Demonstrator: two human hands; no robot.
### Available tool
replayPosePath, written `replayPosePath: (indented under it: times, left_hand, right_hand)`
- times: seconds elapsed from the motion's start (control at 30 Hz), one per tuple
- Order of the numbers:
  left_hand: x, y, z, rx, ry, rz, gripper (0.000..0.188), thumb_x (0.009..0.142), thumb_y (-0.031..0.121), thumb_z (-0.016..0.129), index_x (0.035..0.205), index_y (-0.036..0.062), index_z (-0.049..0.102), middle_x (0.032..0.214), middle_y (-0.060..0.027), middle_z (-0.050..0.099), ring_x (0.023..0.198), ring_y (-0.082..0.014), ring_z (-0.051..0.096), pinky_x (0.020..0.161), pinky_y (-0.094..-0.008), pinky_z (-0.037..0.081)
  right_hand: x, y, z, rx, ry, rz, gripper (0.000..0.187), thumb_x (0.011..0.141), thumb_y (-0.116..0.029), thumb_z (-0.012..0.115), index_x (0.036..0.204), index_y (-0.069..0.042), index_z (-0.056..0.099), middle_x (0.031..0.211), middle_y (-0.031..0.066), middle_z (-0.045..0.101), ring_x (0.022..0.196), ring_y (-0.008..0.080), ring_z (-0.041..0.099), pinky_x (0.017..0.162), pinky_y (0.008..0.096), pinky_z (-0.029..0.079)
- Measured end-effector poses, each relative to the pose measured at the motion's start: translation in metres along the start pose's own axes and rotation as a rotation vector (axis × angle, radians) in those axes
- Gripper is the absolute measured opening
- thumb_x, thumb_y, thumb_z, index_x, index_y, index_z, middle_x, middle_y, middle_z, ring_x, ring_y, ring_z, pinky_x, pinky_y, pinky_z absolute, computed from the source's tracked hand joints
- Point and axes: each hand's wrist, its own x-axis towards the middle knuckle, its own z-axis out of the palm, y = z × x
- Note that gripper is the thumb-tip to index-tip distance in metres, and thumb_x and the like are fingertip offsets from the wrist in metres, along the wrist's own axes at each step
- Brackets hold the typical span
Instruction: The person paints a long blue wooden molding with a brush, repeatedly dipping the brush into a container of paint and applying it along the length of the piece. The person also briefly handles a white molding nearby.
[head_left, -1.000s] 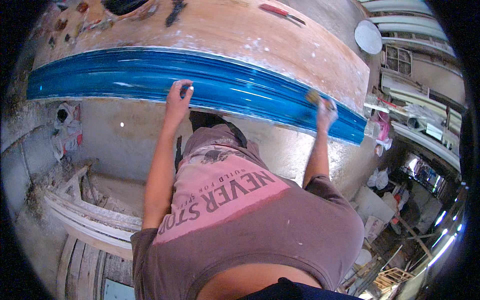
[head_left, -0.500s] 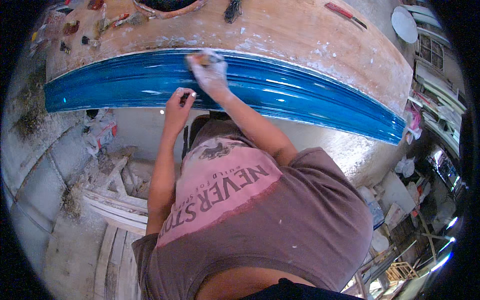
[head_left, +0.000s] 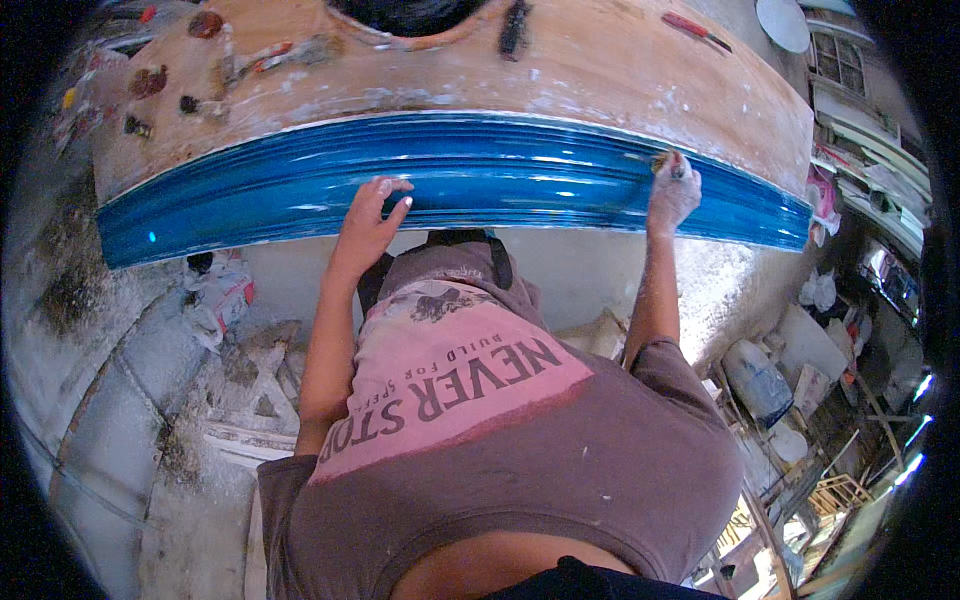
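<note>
A long, glossy blue moulding (head_left: 480, 180) with ridges along its length lies across the near edge of a wooden table. My right hand (head_left: 676, 195), whitish with powder or paint, is closed on a small brownish thing (head_left: 660, 162) over the right part of the moulding. That thing is partly hidden by the fingers and too small to name. My left hand (head_left: 375, 218) rests at the moulding's near edge, left of the middle. Its fingers are loosely curved, with the thumb apart and nothing between them.
The worn wooden tabletop (head_left: 420, 75) carries a black round basin (head_left: 410, 12), a dark brush (head_left: 514, 30), a red-handled tool (head_left: 697, 31) and several small items at left. Plastic bags (head_left: 222, 295) and wood scraps lie on the floor at left; clutter stands at right.
My right hand has moved far to the right along the moulding with the small brownish thing. My left hand has stayed near the same place, its fingers now more apart. The view has shifted slightly.
</note>
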Motion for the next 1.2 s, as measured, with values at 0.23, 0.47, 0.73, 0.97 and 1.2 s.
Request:
replayPosePath:
  times: [0.23,0.47,0.73,0.97,1.2]
  left_hand:
    - [-0.053,-0.087,-0.092,0.302,0.231,0.166,0.046,0.083,0.015,0.069,0.126,0.0063,0.054,0.130,-0.0147,0.054,0.126,-0.0356,0.045,0.108,-0.0458,0.034]
    - [-0.081,-0.216,-0.202,0.377,0.283,0.078,0.044,0.086,0.017,0.068,0.127,0.0077,0.055,0.128,-0.0143,0.055,0.125,-0.0345,0.046,0.108,-0.0449,0.034]
    - [-0.082,-0.219,-0.253,-0.021,0.083,0.124,0.026,0.091,0.017,0.062,0.115,0.0056,0.061,0.117,-0.0153,0.060,0.114,-0.0330,0.056,0.101,-0.0405,0.042]
    - [-0.116,-0.254,-0.297,-0.095,0.106,-0.110,0.018,0.090,0.014,0.064,0.105,0.0042,0.065,0.102,-0.0124,0.065,0.098,-0.0291,0.064,0.088,-0.0372,0.050]
    - [-0.135,-0.320,-0.353,-0.114,0.111,-0.086,0.016,0.092,0.018,0.063,0.101,0.0042,0.068,0.102,-0.0126,0.067,0.097,-0.0280,0.064,0.086,-0.0366,0.050]
  right_hand:
    - [-0.143,-0.374,0.036,0.877,-0.010,-0.131,0.015,0.088,-0.019,0.068,0.080,-0.008,0.070,0.082,0.0140,0.069,0.074,0.0314,0.066,0.067,0.0407,0.052]
    - [-0.179,-0.487,0.057,1.234,-0.548,0.010,0.025,0.088,-0.029,0.072,0.097,-0.006,0.074,0.093,0.0079,0.074,0.084,0.0158,0.069,0.077,0.0326,0.054]
    - [-0.115,-0.251,0.009,0.139,0.165,0.238,0.024,0.093,-0.029,0.063,0.092,-0.008,0.076,0.082,0.0141,0.073,0.072,0.0274,0.071,0.063,0.0408,0.053]
    - [-0.249,-0.639,0.050,1.000,-0.157,-0.079,0.008,0.086,-0.016,0.071,0.085,-0.009,0.072,0.084,0.0108,0.071,0.079,0.0282,0.067,0.074,0.0370,0.053]
    - [-0.250,-0.693,0.058,1.121,-0.685,0.123,0.030,0.090,-0.035,0.067,0.102,-0.009,0.073,0.094,0.0114,0.071,0.084,0.0252,0.066,0.079,0.0388,0.053]
